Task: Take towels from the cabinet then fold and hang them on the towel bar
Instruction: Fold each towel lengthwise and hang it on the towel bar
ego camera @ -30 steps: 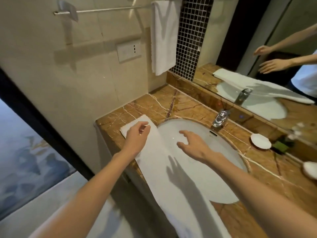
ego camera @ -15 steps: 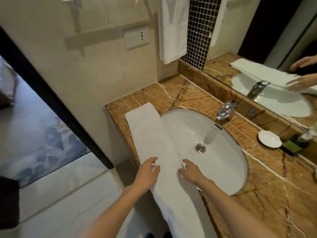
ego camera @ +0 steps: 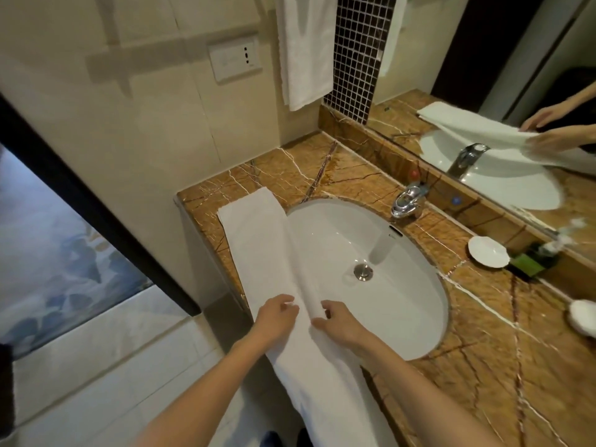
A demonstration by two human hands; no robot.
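Marble counter (ego camera: 348, 175): left hand (ego camera: 274, 317) and right hand (ego camera: 342, 324) pinch towel (ego camera: 258, 246) edges.

A bathroom is shown: a white basin (ego camera: 380, 269) is set into a marble counter (ego camera: 483, 366) just beyond the fingers (ego camera: 325, 309), a chrome tap (ego camera: 407, 201) and mirror (ego camera: 516, 91) are seen farther off, and a hanging towel (ego camera: 304, 50) is seen on the tiled wall.
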